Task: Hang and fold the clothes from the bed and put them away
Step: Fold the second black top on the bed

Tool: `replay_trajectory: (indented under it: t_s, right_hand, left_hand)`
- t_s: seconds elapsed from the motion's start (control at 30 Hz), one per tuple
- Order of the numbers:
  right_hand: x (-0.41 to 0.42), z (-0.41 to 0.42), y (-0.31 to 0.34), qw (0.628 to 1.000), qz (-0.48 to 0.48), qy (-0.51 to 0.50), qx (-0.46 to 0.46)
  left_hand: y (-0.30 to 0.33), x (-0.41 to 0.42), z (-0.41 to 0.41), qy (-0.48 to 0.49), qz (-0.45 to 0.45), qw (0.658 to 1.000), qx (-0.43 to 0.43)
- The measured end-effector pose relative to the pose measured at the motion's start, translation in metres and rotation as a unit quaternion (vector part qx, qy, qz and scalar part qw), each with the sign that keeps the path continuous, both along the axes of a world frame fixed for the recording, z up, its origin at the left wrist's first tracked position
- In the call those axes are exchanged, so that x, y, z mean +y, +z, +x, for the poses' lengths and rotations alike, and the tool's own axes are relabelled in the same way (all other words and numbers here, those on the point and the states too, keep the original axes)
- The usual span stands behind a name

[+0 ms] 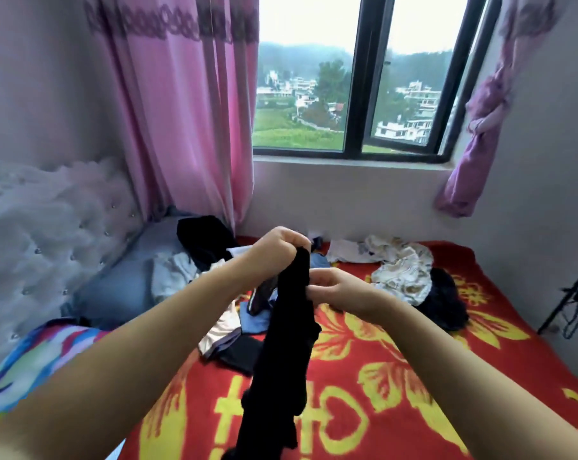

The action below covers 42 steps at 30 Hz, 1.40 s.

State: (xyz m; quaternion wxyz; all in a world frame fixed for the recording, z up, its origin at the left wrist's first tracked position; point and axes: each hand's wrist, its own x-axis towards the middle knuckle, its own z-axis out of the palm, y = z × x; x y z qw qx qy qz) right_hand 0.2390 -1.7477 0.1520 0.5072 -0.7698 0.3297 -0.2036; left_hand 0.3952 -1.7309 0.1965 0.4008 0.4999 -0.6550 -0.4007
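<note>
Hands: left hand (278, 248), right hand (342, 291), fingers clamped on one black garment (289, 336).

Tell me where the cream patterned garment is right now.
In the head view the cream garment lies crumpled on the red blanket at the bed's far right, below the window and beside a dark garment.

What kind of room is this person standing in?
Most likely a bedroom in a home: a bed with a red and yellow blanket and a padded headboard, loose clothes strewn on it, and pink curtains beside a window.
</note>
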Motion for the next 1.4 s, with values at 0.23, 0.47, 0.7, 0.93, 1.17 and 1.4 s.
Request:
replay_trajectory:
  t_s: [0.23,0.47,0.7,0.93,1.17,1.4]
  right_hand:
    - [0.017,-0.016,0.045,0.994,0.028,0.091,0.053]
    - [-0.022,-0.066,0.03,0.914,-0.191,-0.033,0.356]
    - [-0.055,-0.127,0.078,0.841,-0.295,-0.121,0.437]
    - [-0.054,-0.131,0.096,0.864,-0.36,-0.184,0.299]
    - [-0.003,-0.066,0.121,0.988,-0.073,-0.024,0.134]
    - [-0.014,-0.053,0.12,0.971,-0.108,-0.211,0.016]
  left_hand:
    - [0.055,0.007,-0.003,0.085,-0.048,0.96,0.263]
    - [0.084,-0.007,0.026,0.107,-0.101,0.975,0.167]
    - [0.043,-0.018,0.058,0.068,-0.142,0.958,-0.239]
    - [0.068,-0.009,0.032,-0.01,-0.069,0.975,-0.211]
    - [0.081,-0.005,-0.057,0.07,0.086,0.988,0.111]
    - [0.086,-0.002,-0.056,0.081,-0.032,0.977,0.196]
